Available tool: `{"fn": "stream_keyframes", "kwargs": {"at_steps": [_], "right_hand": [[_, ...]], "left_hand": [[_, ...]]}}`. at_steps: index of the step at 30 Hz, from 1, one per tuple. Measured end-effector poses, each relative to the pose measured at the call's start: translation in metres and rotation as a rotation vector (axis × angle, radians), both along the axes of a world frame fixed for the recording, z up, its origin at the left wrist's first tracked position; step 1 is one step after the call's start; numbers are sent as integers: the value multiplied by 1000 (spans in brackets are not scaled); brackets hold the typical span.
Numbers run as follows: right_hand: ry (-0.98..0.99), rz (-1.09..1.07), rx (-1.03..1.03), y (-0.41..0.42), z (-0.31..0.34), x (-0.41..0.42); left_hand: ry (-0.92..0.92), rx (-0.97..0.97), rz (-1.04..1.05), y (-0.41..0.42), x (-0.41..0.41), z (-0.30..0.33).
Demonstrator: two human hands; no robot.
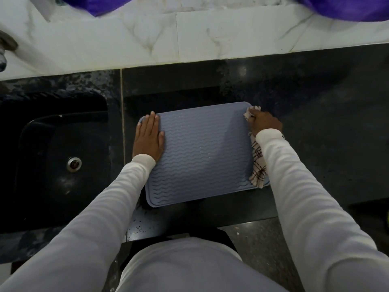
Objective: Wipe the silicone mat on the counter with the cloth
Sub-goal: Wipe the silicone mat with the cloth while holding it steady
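- Risk: silicone mat point(202, 152) may slide or buckle on the dark counter point(315, 144) during a stroke. Probable cause: hold-down at one end only, cloth dragging across flexible ribbed material.
- Risk: trailing tail of the checked cloth point(257, 165) hangs along the mat's right edge under the sleeve; it could bunch or wipe nothing, leaving the wavy grooves untouched.
- Risk: mat's left edge lies near the sink point(59, 157); a hard leftward push could shift it that way.
- Left hand point(148, 138): flat, fingers straight and together, pressing on the mat's far-left corner. Holds nothing.
- Right hand point(264, 123): fingers curled round a wad of the cloth at the mat's far-right corner, partly over the edge.
- Mat lies flat on the counter directly between the two hands, its middle uncovered.
- Judgement: wipe is at one end of a stroke; most of the surface not yet under the cloth.
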State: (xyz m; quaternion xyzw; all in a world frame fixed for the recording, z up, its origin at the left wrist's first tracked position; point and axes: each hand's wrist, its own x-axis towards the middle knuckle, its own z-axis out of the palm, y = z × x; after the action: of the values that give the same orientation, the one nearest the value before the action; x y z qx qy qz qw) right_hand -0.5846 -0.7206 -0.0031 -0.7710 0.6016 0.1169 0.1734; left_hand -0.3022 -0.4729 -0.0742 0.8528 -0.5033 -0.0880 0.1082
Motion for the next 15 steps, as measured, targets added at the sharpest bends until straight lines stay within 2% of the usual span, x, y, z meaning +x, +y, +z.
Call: {"fn": "stream_keyframes", "kwargs": {"at_steps": [15], "right_hand": [[73, 23, 89, 51, 7, -39]], "left_hand": [[-27, 32, 9, 1, -3, 2]]}}
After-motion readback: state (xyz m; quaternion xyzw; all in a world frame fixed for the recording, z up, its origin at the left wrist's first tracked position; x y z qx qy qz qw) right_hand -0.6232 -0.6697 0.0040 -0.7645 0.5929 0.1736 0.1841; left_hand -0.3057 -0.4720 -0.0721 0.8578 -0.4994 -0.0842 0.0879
